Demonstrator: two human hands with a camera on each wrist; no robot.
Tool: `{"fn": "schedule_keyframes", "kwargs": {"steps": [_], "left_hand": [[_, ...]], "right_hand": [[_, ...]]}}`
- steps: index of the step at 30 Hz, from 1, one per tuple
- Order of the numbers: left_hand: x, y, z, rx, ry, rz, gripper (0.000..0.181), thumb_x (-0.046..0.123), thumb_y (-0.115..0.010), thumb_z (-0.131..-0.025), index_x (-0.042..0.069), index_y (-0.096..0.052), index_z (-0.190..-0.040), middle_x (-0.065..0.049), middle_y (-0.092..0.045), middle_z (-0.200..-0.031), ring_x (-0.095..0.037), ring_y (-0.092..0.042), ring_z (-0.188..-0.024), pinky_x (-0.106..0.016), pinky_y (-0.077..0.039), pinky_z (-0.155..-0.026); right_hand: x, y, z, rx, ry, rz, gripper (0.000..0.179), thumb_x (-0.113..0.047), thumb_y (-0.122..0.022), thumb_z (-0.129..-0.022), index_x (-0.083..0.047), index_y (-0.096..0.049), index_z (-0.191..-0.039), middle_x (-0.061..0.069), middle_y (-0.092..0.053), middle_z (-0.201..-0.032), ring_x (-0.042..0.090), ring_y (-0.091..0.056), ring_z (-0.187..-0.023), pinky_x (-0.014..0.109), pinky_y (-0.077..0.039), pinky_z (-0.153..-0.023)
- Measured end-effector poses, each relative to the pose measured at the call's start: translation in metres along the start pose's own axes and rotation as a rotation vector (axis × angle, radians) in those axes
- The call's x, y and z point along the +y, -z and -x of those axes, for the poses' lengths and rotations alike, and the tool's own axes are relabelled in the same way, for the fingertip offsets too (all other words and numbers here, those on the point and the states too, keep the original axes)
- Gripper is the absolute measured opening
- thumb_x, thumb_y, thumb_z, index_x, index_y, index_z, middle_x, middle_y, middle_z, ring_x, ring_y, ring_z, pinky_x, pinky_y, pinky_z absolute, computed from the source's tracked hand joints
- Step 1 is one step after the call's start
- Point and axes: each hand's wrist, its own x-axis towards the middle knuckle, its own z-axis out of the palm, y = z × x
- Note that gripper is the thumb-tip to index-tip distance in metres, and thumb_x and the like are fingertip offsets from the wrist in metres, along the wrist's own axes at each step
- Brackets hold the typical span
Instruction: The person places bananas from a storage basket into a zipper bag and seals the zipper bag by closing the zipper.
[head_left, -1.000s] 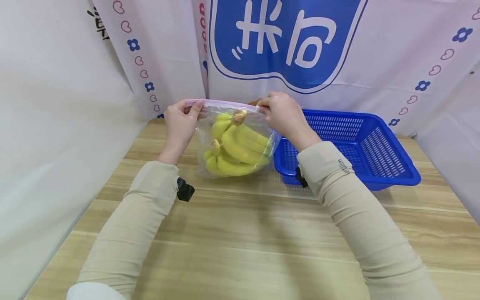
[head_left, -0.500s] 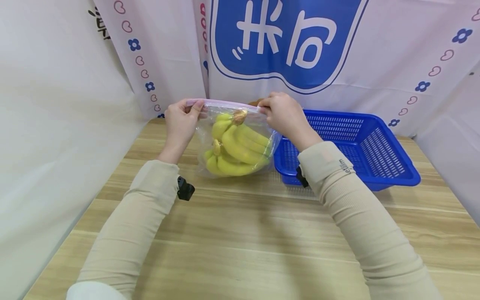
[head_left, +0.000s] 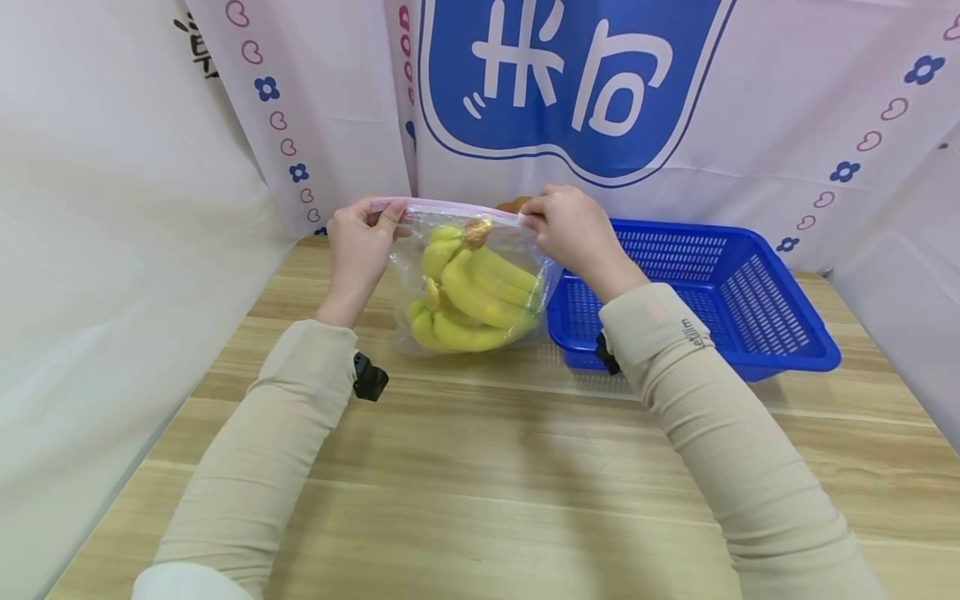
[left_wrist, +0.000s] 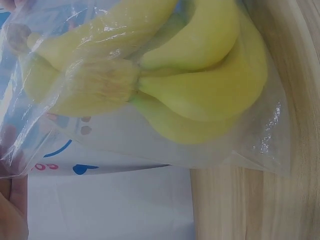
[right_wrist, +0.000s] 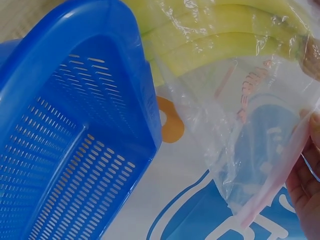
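Observation:
A clear zip bag (head_left: 405,321) with a pink top strip hangs upright over the table, with yellow bananas (head_left: 480,292) inside it. At the bag's upper left corner, my left hand (head_left: 358,246) pinches the strip between thumb and fingers. My right hand (head_left: 576,232) pinches the strip near its right end. Through the plastic in the left wrist view, the bananas (left_wrist: 200,90) show their joined stems. The right wrist view has the pink strip (right_wrist: 277,177) beside the right fingers (right_wrist: 305,182). Whether the bag's lower edge rests on the table cannot be told.
Just right of the bag stands a blue perforated plastic basket (head_left: 780,365), partly behind the right forearm. A white printed cloth (head_left: 360,100) with a blue emblem hangs behind the wooden table (head_left: 465,483). White sheets (head_left: 112,217) border the left and right sides.
My right hand has shifted slightly to the right along the pink strip. The left hand, the bananas and the basket stay nearly where they were.

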Motion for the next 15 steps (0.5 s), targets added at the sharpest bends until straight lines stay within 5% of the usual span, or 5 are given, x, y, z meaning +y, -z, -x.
{"fn": "schedule_keyframes", "kwargs": {"steps": [15], "left_hand": [[-0.0026, -0.0001, -0.0011, 0.005, 0.007, -0.001, 0.029, 0.022, -0.058, -0.095, -0.001, -0.067, -0.11, -0.02, -0.071, -0.104, 0.009, -0.058, -0.06, -0.01, -0.052, -0.065]], "right_hand": [[0.0028, -0.0009, 0.0007, -0.012, -0.024, -0.001, 0.026, -0.015, -0.057, -0.095, -0.001, -0.069, -0.113, 0.016, -0.066, -0.105, 0.029, -0.058, -0.095, 0.041, -0.051, -0.093]]}}
